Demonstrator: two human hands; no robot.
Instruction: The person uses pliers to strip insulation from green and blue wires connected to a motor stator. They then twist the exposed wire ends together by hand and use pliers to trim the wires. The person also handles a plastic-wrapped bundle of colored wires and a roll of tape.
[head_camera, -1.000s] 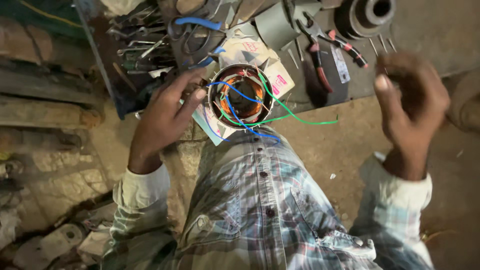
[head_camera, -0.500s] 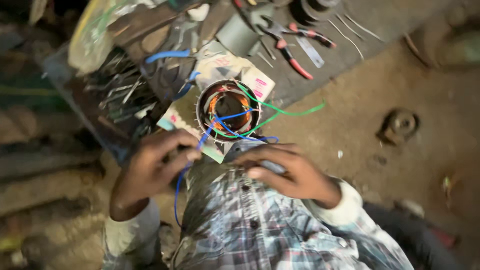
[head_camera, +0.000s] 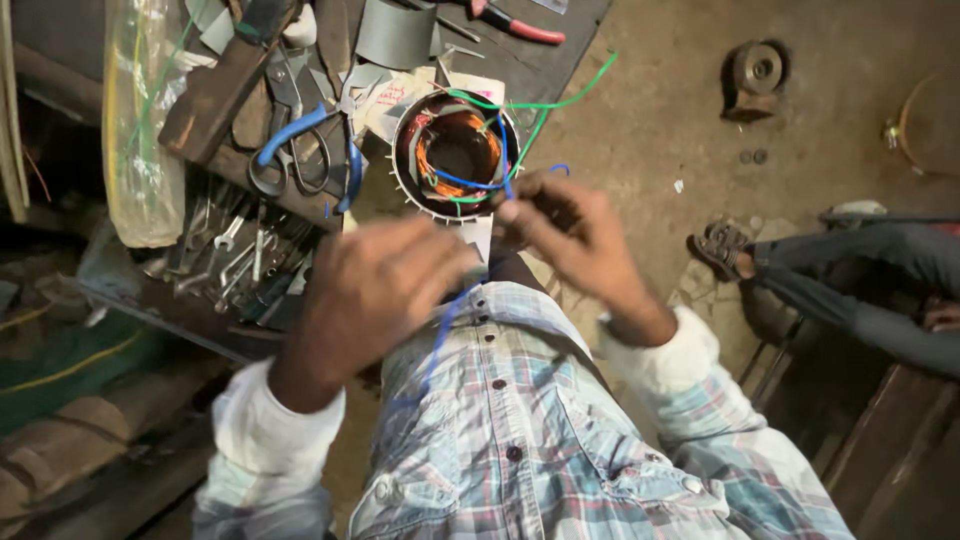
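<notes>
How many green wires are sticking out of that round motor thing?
2. One green wire runs up and right from the motor stator across the dark mat; another green wire lies by its lower rim. More may hide inside.

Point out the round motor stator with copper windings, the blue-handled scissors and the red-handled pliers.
Round motor stator with copper windings (head_camera: 455, 150): head view, on the orange coil.
Blue-handled scissors (head_camera: 290, 140): head view, on a blue handle.
Red-handled pliers (head_camera: 525, 27): head view, on the red handle.

- The round copper-wound motor stator (head_camera: 455, 150) sits ahead of both hands.
- The blue-handled scissors (head_camera: 300, 160) lie left of it, above the heap of steel spanners (head_camera: 235, 260).
- The red-handled pliers (head_camera: 515, 22) lie beyond it.
- The small round metal part (head_camera: 757, 72) rests far right.
</notes>
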